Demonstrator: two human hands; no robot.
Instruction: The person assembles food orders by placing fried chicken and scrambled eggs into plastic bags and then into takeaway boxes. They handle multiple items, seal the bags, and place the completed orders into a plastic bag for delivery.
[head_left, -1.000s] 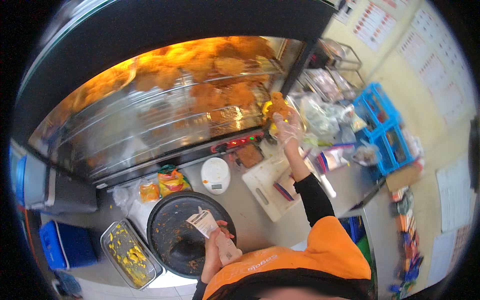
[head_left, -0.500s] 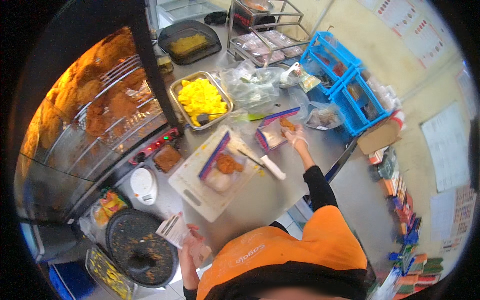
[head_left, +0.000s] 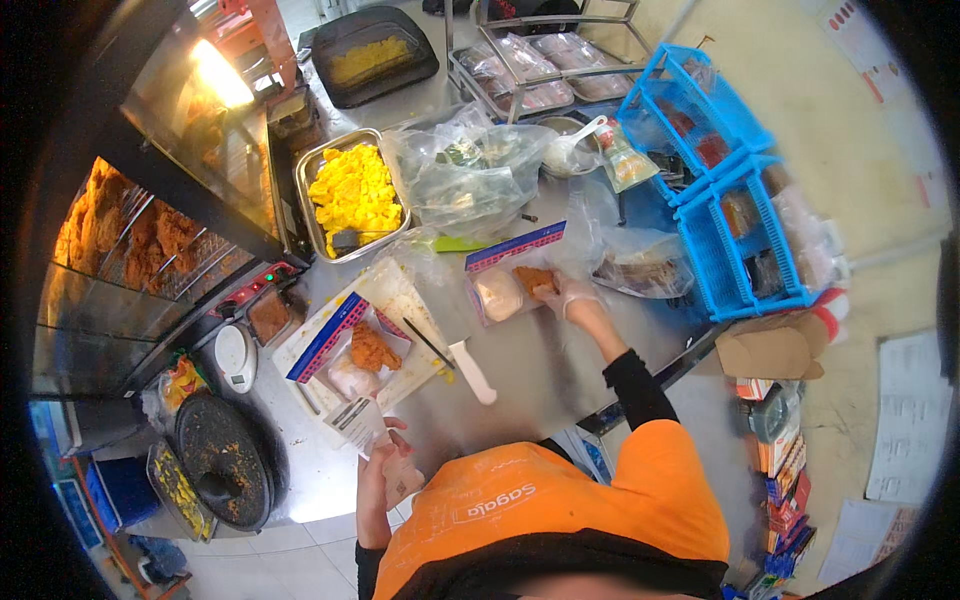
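Note:
My gloved right hand (head_left: 576,302) grips a piece of fried chicken (head_left: 536,281) at the right side of a clear zip bag (head_left: 487,325) with a blue and red top strip. A pale wrapped lump (head_left: 497,295) lies beside the chicken. My left hand (head_left: 378,462) holds a printed paper slip (head_left: 352,424) at the counter's near edge. Past that slip, a second zip bag (head_left: 318,340) lies on the white cutting board (head_left: 425,318), with fried chicken (head_left: 376,348) and a pale lump on it. A knife (head_left: 474,374) with a white handle lies between the bags.
A steel tray (head_left: 322,232) of yellow scrambled egg stands farther back, beside plastic bags (head_left: 480,180). Blue baskets (head_left: 690,220) stand at right, below a metal rack (head_left: 512,95). At left are a lit glass warmer (head_left: 150,320), a white scale (head_left: 236,356) and a black round lid (head_left: 225,470).
My right hand and its chicken have come closer to the pale lump at the far bag. My left hand has moved with the slip toward the cutting board. The view has shifted.

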